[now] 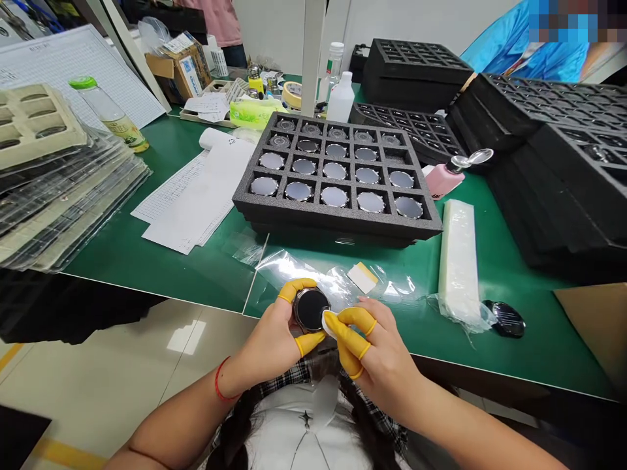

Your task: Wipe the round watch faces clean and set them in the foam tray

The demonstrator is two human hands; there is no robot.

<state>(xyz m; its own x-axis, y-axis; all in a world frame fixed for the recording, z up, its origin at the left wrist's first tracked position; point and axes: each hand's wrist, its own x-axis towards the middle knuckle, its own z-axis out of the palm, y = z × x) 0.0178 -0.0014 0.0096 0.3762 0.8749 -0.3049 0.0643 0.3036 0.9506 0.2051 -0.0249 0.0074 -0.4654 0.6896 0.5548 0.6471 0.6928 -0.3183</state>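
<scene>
Near the table's front edge, my left hand (pixel 280 329) grips a round black watch face (pixel 311 308) by its rim, with yellow covers on the fingertips. My right hand (pixel 375 349), also in yellow finger covers, pinches a small white pad (pixel 329 324) against the right side of the watch face. Beyond the hands stands a black foam tray (pixel 337 219) with round watch parts in most of its compartments. Clear film (pixel 294 266) and a small white and yellow card (pixel 363 278) lie between the tray and my hands.
White paper sheets (pixel 193 202) and stacked plastic trays (pixel 63 196) are at the left, with a glass bottle (pixel 110 114). To the right are a pink bottle (pixel 443 179), a white wrapped stack (pixel 459 254), a black oval object (pixel 507 318) and foam trays (pixel 563 189). A person in blue (pixel 519 42) is behind.
</scene>
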